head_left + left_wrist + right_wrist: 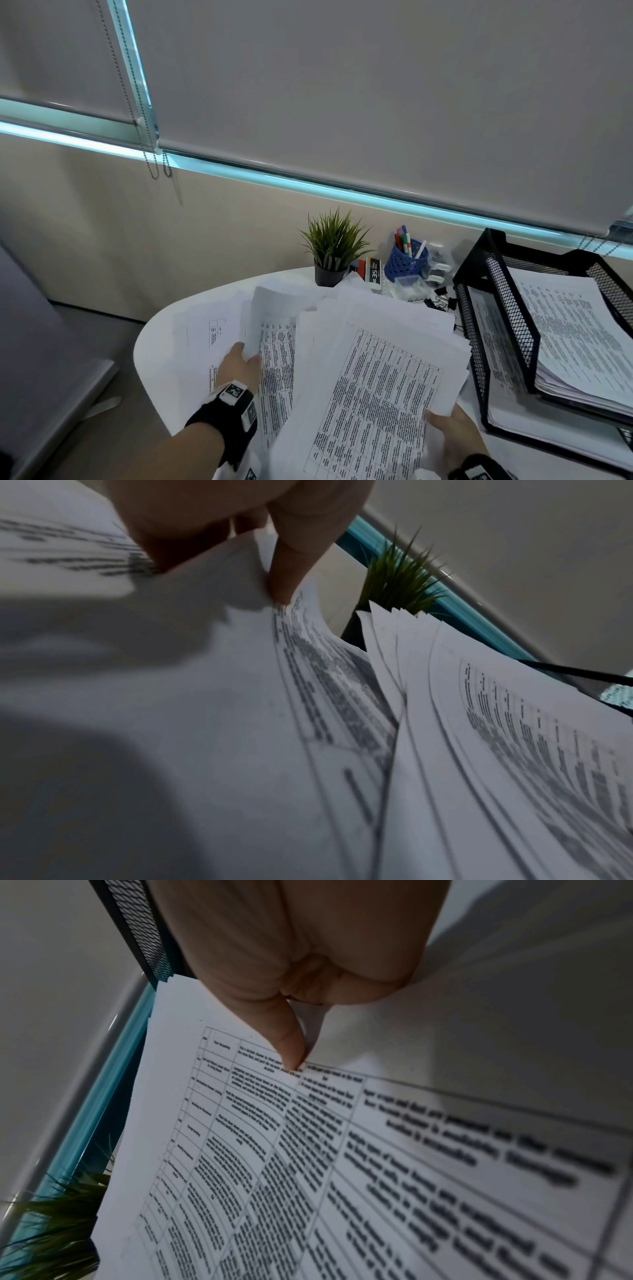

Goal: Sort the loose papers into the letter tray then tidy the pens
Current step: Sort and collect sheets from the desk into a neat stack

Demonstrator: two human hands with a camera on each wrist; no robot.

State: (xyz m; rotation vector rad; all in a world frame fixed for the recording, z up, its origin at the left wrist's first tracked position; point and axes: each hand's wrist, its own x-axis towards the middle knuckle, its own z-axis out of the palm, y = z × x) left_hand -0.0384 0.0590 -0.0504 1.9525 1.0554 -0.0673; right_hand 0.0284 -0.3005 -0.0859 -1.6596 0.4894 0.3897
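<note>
- Pinching one sheet's edge at 9 o'clock of the spread: left hand (239, 365), thumb (291, 569) clamped on the lifted corner, the wrist view confirming paper caught between thumb and fingers.
- Fanned over the round white table (154, 342) from 9 to 3 o'clock: loose papers (370, 359), too many and too overlapped to count, printed tables facing up, long edges running roughly from 6 toward 12.
- Gripping the thick bundle's near right corner at 5 o'clock: right hand (452, 435), thumb on top, fingers hidden beneath the sheets.
- Standing at 3 o'clock of that bundle, just beside its right edge: one black mesh letter tray (493, 308), two tiers visible, both already holding paper; judged nearer to the right hand, so a short sideways carry looks likely, long axis of the bundle already close to that of the tray's.
- Waiting at 12 o'clock beyond the papers: pens (406, 241), about five, upright in one blue mesh cup (406, 265), untouched; one potted plant (334, 246) to its left, several black binder clips (442, 298) to its right.
</note>
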